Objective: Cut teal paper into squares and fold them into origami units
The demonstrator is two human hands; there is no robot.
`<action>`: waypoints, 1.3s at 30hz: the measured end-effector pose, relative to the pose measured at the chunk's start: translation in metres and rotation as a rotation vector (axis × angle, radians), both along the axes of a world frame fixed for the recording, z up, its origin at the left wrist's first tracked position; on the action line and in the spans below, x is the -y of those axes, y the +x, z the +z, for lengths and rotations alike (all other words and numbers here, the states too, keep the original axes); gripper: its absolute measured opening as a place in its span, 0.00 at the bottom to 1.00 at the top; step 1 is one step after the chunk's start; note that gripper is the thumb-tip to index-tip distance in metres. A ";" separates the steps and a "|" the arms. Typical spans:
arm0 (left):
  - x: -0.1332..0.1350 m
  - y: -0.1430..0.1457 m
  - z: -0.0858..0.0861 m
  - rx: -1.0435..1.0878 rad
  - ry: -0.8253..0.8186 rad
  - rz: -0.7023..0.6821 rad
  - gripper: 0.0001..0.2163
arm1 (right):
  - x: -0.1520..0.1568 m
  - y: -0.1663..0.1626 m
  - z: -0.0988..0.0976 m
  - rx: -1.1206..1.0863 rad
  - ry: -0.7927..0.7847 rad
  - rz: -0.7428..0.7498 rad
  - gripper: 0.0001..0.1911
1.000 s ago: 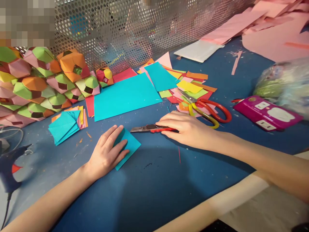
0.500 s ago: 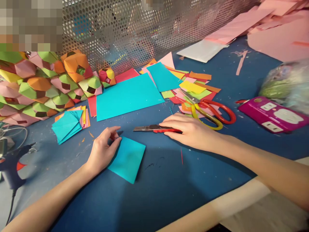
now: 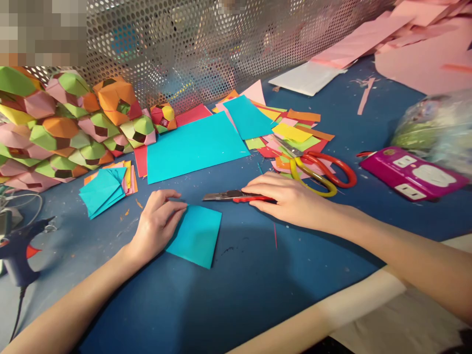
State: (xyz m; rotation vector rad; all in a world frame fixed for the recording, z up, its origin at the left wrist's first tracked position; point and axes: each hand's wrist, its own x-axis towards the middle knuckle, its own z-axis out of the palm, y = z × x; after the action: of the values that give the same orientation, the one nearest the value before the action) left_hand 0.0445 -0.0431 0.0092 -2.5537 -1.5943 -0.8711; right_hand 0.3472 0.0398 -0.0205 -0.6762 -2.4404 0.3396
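My left hand (image 3: 157, 223) rests on the blue mat, its fingers bent and touching the left edge of a small teal paper rectangle (image 3: 195, 236) that lies flat. My right hand (image 3: 291, 199) lies over the red handle of a utility knife (image 3: 236, 196) whose blade points left, just above the small teal piece. A larger teal sheet (image 3: 193, 145) lies farther back, with another teal piece (image 3: 247, 117) beside it.
Red-and-yellow scissors (image 3: 320, 169) lie on coloured paper scraps behind my right hand. A stack of folded teal pieces (image 3: 103, 189) sits left. Folded paper balls (image 3: 66, 123) pile at the back left before a perforated metal panel (image 3: 206, 44). A glue gun (image 3: 18, 250), pink power strip (image 3: 415, 172) and pink sheets (image 3: 424, 44) surround.
My left hand lifted off the small teal paper, which opened out flat and now lies to the right of the fingers. My right hand stayed on the knife.
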 end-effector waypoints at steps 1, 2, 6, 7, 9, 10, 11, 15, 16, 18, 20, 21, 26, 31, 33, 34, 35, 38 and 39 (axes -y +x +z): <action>0.001 0.001 0.003 0.008 -0.008 -0.024 0.06 | 0.000 0.000 0.001 0.002 0.000 -0.002 0.12; 0.003 0.002 0.005 0.021 -0.021 -0.055 0.06 | -0.001 0.000 0.001 0.004 -0.001 0.001 0.12; 0.011 0.007 0.017 0.079 -0.062 -0.180 0.07 | 0.001 -0.001 0.006 -0.015 0.010 0.062 0.11; 0.013 0.008 0.020 0.081 -0.067 -0.202 0.07 | 0.002 -0.002 0.007 -0.026 0.010 0.085 0.11; 0.017 0.011 0.023 0.061 -0.064 -0.241 0.08 | 0.004 -0.003 0.009 -0.047 0.002 0.124 0.10; 0.019 0.013 0.025 0.044 -0.058 -0.261 0.08 | 0.004 -0.003 0.010 -0.054 -0.003 0.140 0.11; 0.020 0.014 0.025 0.028 -0.050 -0.285 0.09 | 0.005 -0.003 0.011 -0.054 -0.006 0.155 0.11; 0.022 0.016 0.022 -0.006 -0.050 -0.349 0.10 | 0.007 0.001 0.014 0.001 0.030 0.228 0.11; 0.022 0.016 0.021 -0.011 -0.056 -0.341 0.11 | 0.007 0.003 0.015 0.027 0.043 0.243 0.11; 0.021 0.017 0.019 -0.024 -0.053 -0.278 0.12 | 0.007 0.007 0.017 0.082 0.051 0.258 0.11; 0.022 0.018 0.019 -0.042 -0.023 -0.205 0.13 | 0.008 0.010 0.019 0.125 0.039 0.259 0.12; 0.022 0.018 0.020 -0.054 -0.008 -0.191 0.14 | 0.008 0.012 0.019 0.137 0.034 0.261 0.12; 0.030 0.022 0.023 -0.169 -0.107 -0.400 0.13 | 0.013 0.021 0.020 0.146 0.000 0.279 0.12; 0.044 0.021 0.006 -0.374 -0.221 -0.508 0.21 | 0.026 0.030 0.020 0.127 -0.044 0.268 0.12; 0.050 0.020 -0.002 -0.420 -0.236 -0.479 0.23 | 0.032 0.033 0.019 0.114 -0.053 0.268 0.12; 0.051 0.019 -0.006 -0.433 -0.236 -0.463 0.24 | 0.034 0.033 0.019 0.108 -0.053 0.265 0.12; 0.052 0.019 -0.008 -0.443 -0.231 -0.448 0.24 | 0.036 0.033 0.018 0.108 -0.051 0.258 0.12; 0.048 0.018 -0.014 -0.470 -0.211 -0.403 0.24 | 0.034 0.028 0.017 0.112 -0.036 0.244 0.12; 0.045 0.017 -0.014 -0.478 -0.211 -0.385 0.24 | 0.031 0.026 0.016 0.109 -0.026 0.245 0.12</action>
State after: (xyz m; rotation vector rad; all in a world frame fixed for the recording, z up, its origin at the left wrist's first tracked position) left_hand 0.0612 -0.0877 -0.0052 -2.9612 -1.1290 -0.0629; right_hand 0.3729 0.0089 -0.0042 -0.4148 -2.6333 0.4414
